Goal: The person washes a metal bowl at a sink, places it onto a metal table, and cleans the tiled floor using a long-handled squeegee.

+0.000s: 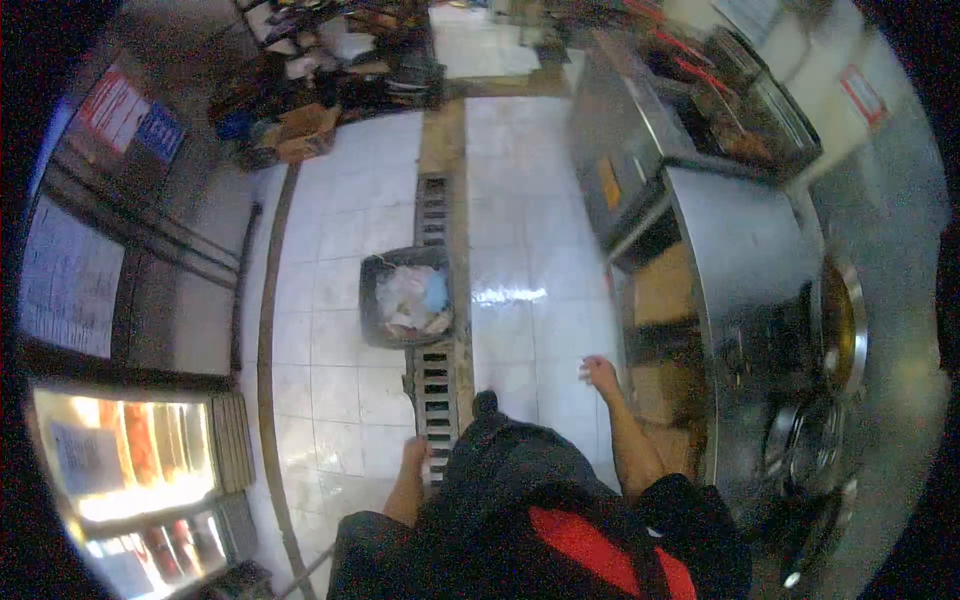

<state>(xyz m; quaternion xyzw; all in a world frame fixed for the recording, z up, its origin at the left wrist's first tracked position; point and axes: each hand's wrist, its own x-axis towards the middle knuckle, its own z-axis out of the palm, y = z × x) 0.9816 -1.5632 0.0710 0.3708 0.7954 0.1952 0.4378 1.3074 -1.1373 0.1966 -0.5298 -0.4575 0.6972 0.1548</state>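
Note:
Low in the view, my left hand (417,450) hangs over the floor drain, blurred, its fingers too smeared to make out. My right hand (598,371) is held out above the white floor tiles (532,350), left of the steel counter. Its fingers look loosely bent and a little apart, and nothing shows in them. Ahead of my left hand, a black bin (371,305) with plastic bags and other waste (405,290) in it stands on the tiles beside the drain grate (436,385). Neither hand touches the bin.
Along the right runs a steel counter (735,215) with boxes (662,290) on its shelves and pans (800,440) at its side. A lit display case (125,455) stands at the lower left. A cardboard box (307,133) and cluttered items lie farther ahead.

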